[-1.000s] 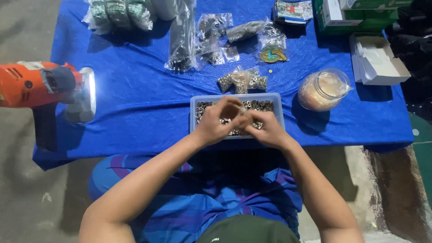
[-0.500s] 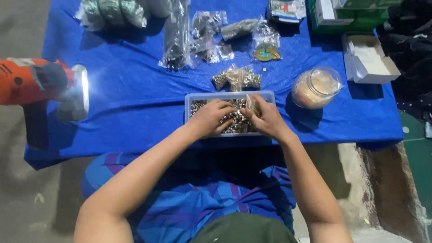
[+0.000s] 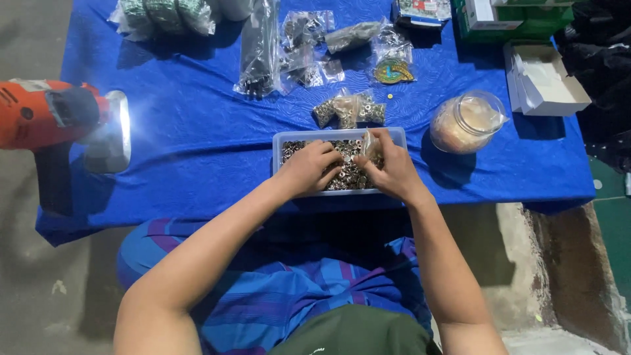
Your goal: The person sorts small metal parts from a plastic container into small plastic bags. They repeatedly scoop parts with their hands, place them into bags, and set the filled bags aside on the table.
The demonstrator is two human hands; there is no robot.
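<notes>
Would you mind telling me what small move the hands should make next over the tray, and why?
Probably the left hand should pinch a few small metal rings from the shallow clear plastic tray and drop them into the small clear plastic bag that the right hand holds over it; finished bags lie just beyond.

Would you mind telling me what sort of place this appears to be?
Probably a small makeshift hardware packing spot: a blue cloth spread over a low surface, a tray of small metal rings under both hands, filled bags, and an orange power tool.

Right hand point(image 3: 389, 172) now with a small clear bag point(image 3: 369, 146), raised over the tray point(image 3: 282, 139).
</notes>
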